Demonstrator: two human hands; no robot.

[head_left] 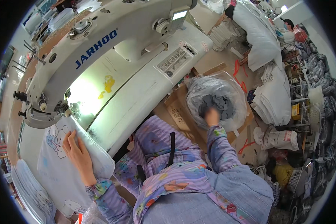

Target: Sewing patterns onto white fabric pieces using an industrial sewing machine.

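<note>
A white piece of fabric with printed cartoon figures lies under the head of a large white sewing machine, its bound edge running up to the lit needle area. On this fabric rests my left hand, fingers stretched out flat just below the needle. To the right, my right hand reaches down into a clear plastic bag lining a cardboard box. Small dark grey flat pieces fill the bag. Motion blurs the right fingers among them, so whether they grip a piece is hidden.
A stack of pale fabric pieces hangs at the lower left. White padded fabric and more stacked panels stand beyond the box. Dark bagged goods line the right side. Red straps lie on the floor.
</note>
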